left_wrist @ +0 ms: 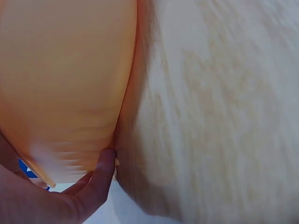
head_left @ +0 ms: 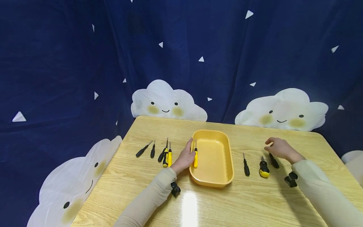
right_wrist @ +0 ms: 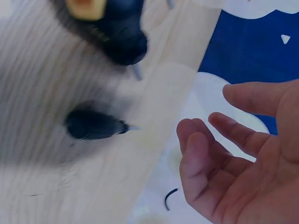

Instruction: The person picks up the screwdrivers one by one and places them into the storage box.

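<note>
My left hand (head_left: 185, 160) grips the left wall of a yellow plastic tray (head_left: 230, 157), with fingers on its outer side in the left wrist view. A yellow-handled screwdriver (head_left: 195, 160) lies inside the tray along that wall, beside the thumb. My right hand (head_left: 280, 148) is above the table at the right, fingers loosely bent and nothing between them. Below it lies a small black screwdriver (head_left: 274, 162), seen whole in the right wrist view. A stubby black-and-yellow screwdriver (head_left: 264, 169) and a slim black screwdriver (head_left: 246, 168) lie between that hand and the tray.
Left of the tray, several screwdrivers lie on the wooden table (head_left: 215, 205): two black ones (head_left: 141, 152) apart, then a cluster of black and yellow handles (head_left: 165, 157). A dark blue curtain (head_left: 181, 47) with white clouds hangs behind the table's far edge.
</note>
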`<state>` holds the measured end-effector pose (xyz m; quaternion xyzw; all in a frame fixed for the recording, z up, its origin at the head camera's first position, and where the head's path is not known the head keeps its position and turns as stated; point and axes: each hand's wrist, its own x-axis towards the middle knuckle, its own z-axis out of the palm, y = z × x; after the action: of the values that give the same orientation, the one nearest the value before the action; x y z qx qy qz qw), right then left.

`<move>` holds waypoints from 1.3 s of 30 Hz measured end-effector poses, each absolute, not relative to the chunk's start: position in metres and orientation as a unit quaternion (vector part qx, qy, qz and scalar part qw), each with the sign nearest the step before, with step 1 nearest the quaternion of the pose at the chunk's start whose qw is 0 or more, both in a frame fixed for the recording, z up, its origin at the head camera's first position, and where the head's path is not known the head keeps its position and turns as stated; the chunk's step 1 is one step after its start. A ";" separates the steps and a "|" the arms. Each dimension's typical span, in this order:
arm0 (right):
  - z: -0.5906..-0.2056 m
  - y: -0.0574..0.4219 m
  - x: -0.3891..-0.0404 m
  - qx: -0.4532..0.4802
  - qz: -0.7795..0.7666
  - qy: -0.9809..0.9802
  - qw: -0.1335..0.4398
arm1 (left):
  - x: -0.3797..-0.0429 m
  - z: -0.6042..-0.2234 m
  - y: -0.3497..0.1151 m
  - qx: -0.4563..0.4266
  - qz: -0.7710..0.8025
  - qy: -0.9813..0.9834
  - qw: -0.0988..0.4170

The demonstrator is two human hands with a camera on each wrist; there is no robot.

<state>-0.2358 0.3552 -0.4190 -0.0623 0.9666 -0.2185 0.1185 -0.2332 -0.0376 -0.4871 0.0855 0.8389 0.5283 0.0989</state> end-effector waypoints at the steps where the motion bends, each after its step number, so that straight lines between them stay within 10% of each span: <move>1: -0.420 0.357 -0.235 -0.059 -0.213 0.968 0.122 | -0.233 -0.487 -0.038 0.086 0.527 0.840 0.099; 39: -0.468 0.379 -0.231 -0.004 -0.204 0.966 0.162 | -0.235 -0.491 -0.039 0.103 0.517 0.845 0.087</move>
<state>-0.2312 0.3791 -0.4682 -0.0041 0.9656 -0.2038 0.1618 -0.2353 -0.0391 -0.4905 0.1028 0.8452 0.5173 0.0866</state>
